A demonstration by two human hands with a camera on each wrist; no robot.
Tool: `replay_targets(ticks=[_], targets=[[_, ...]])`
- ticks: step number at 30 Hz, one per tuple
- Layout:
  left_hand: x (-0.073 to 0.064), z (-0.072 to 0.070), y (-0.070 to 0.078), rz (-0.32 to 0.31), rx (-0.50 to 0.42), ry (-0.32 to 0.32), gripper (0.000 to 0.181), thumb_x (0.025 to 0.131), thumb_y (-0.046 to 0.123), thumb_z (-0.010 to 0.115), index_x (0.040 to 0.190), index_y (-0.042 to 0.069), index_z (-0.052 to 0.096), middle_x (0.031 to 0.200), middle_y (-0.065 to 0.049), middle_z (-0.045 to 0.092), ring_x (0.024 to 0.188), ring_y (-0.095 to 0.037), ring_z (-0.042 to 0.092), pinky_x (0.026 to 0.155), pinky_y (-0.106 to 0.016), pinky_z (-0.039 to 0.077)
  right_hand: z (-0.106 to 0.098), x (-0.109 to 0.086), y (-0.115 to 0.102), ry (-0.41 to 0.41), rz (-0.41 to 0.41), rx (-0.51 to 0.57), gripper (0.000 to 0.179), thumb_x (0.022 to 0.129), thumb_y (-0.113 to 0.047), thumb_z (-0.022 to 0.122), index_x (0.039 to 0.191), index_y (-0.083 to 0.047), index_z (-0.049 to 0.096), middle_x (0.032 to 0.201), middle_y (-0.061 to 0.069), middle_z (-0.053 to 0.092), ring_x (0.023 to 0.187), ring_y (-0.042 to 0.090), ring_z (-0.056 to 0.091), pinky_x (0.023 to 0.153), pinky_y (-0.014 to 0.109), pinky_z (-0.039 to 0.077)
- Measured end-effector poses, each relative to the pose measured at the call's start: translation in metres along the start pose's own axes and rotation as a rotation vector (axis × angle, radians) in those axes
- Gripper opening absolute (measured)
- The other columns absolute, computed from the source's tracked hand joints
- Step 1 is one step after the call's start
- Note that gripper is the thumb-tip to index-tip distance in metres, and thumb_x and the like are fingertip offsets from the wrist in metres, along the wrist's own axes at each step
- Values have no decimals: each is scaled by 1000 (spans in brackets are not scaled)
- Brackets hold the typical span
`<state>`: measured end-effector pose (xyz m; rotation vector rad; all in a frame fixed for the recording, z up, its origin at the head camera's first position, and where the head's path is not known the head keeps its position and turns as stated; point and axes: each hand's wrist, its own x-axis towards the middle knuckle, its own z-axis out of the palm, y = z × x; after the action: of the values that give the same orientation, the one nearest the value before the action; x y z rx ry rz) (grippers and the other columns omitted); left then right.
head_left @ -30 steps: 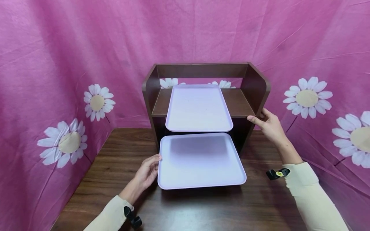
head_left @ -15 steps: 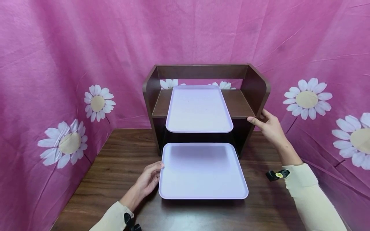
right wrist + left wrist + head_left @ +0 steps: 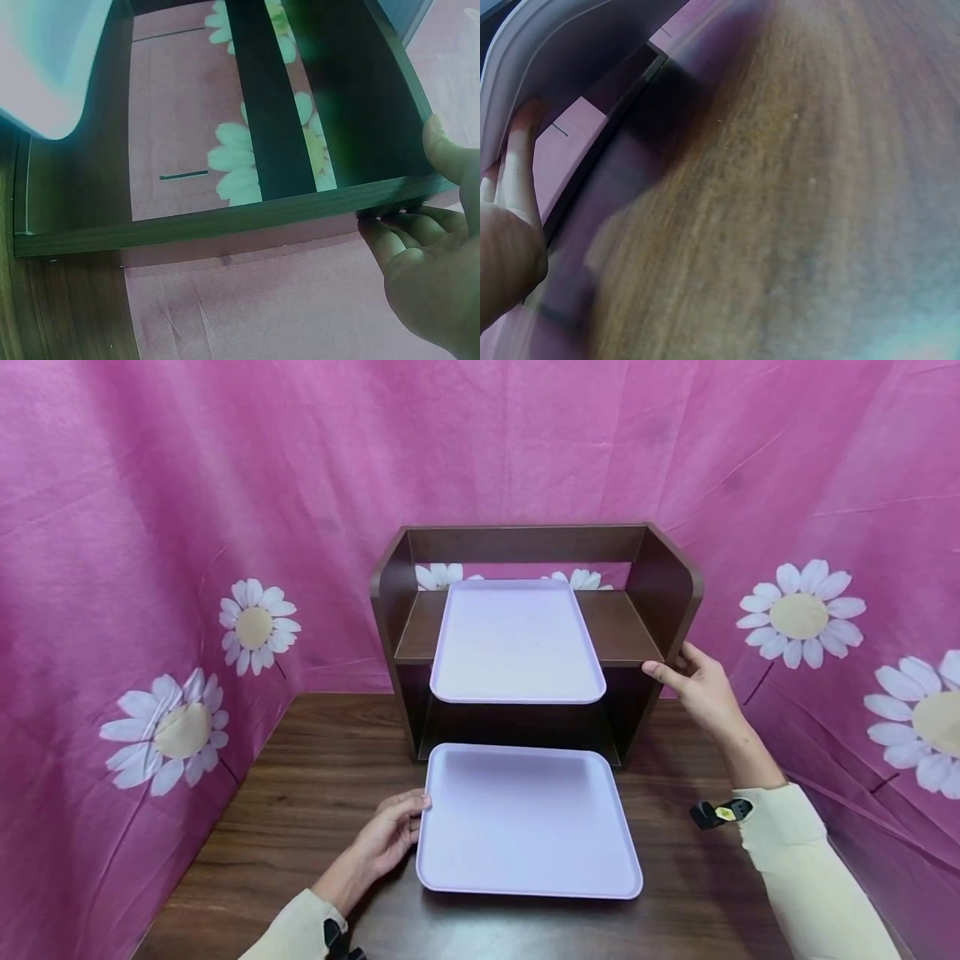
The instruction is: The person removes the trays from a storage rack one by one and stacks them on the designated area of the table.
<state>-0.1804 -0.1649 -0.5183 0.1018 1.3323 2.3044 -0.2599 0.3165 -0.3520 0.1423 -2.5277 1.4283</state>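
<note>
My left hand (image 3: 386, 839) pinches the left edge of a pale lilac tray (image 3: 528, 822), thumb on top. In the left wrist view its fingers (image 3: 521, 169) reach beneath the tray's underside (image 3: 592, 64), which is raised above the table. The tray is in front of a dark brown two-level shelf (image 3: 666, 593). A second lilac tray (image 3: 517, 643) lies on the shelf's upper board, its front part sticking out past the board's edge. With thumb inside and fingers outside, my right hand (image 3: 701, 689) grips the shelf's right side panel (image 3: 225, 231).
The shelf stands at the back of a brown wood-grain table (image 3: 300, 793). A pink curtain (image 3: 525, 443) with white daisies hangs behind and along both sides. The shelf's lower compartment (image 3: 517, 727) shows dark between the two trays.
The lower tray has come away from the shelf toward me and a little to the right, with my left hand following. My right hand keeps its place on the side panel.
</note>
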Motion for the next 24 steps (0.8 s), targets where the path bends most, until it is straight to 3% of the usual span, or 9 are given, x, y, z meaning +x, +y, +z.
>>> replay_targets(ticks=[3,10,20,24], targets=[[-1,-1,-2,-20,2,7,27,107,1,45,104,13,69,94,3,79,86,-9,77,79,-24,65,0,0,0,2,2,-3,71,104,-41,70,163,-14,42,156,27,53,130,1,56,88,2,46],[-4,0,-8,-50,13,12,23,105,1,47,107,13,68,95,3,79,87,-9,77,81,-25,65,1,0,1,20,-32,33,66,103,-35,72,159,-10,48,147,25,61,109,-12,59,85,4,49],[-4,0,-10,-107,38,44,18,103,2,52,105,13,66,95,2,78,89,-11,76,81,-28,65,2,2,1,17,-7,36,68,104,-35,71,162,-11,44,153,27,55,115,-13,56,86,1,47],[-4,-1,-7,-138,109,61,15,102,3,54,106,9,66,94,1,77,90,-13,77,81,-30,66,1,2,2,14,-10,35,69,104,-35,71,162,-11,43,155,27,54,119,-11,55,87,0,46]])
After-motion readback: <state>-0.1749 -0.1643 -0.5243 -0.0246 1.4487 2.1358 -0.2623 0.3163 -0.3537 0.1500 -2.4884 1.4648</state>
